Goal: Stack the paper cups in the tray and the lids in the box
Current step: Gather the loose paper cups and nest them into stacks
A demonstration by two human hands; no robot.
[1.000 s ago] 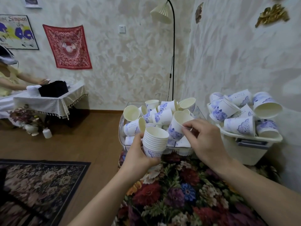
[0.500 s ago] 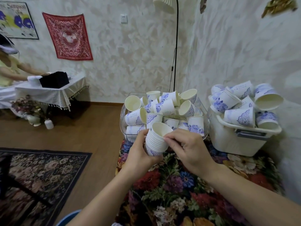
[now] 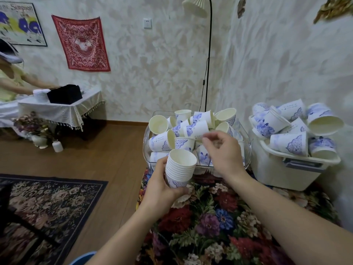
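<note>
My left hand (image 3: 159, 185) grips a nested stack of white paper cups (image 3: 180, 169) with blue print, held just in front of the clear tray (image 3: 148, 134). The tray is heaped with several loose cups (image 3: 196, 127) lying at all angles. My right hand (image 3: 223, 153) hovers over the tray's near right part, fingers apart and curled, holding nothing. A white plastic box (image 3: 286, 169) to the right carries another heap of loose cups (image 3: 288, 144). No lids are visible.
Tray and box stand on a floral tablecloth (image 3: 210, 222). A floor lamp (image 3: 207, 60) rises behind the tray, and the wall runs close on the right. At far left another person (image 3: 9, 83) works at a small covered table (image 3: 57, 109). A patterned rug (image 3: 44, 203) covers the floor.
My right hand seated a cup on top of the stack, then let go and moved up over the tray. The stack stayed in my left hand.
</note>
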